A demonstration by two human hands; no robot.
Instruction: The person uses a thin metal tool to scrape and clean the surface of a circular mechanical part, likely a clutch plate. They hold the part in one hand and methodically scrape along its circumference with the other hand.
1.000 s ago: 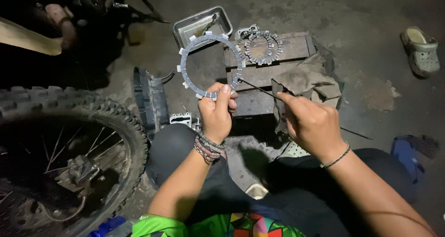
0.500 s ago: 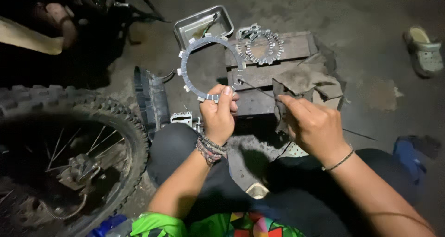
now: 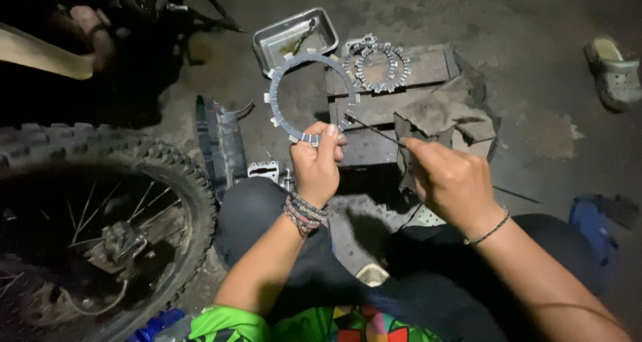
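Knobby motorcycle wheel (image 3: pixel 100 228) fills the floor's left side, a wooden pallet (image 3: pixel 394 101) lies ahead carrying stacked toothed plates (image 3: pixel 381 68) and a rag (image 3: pixel 448 115), while left hand (image 3: pixel 315 165) fingers clamp a ring-shaped clutch plate (image 3: pixel 309 98) and right hand (image 3: pixel 455 181) fingers pinch a thin pick (image 3: pixel 374 131) at its rim.

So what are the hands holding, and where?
Left hand pinches the toothed ring by its bottom edge; right hand grips a thin rod by its near end.

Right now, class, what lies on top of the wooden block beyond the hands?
On the wooden block lies a stack of toothed metal rings and a crumpled grey rag. The rag covers the block's right end, so anything beneath it cannot be seen.
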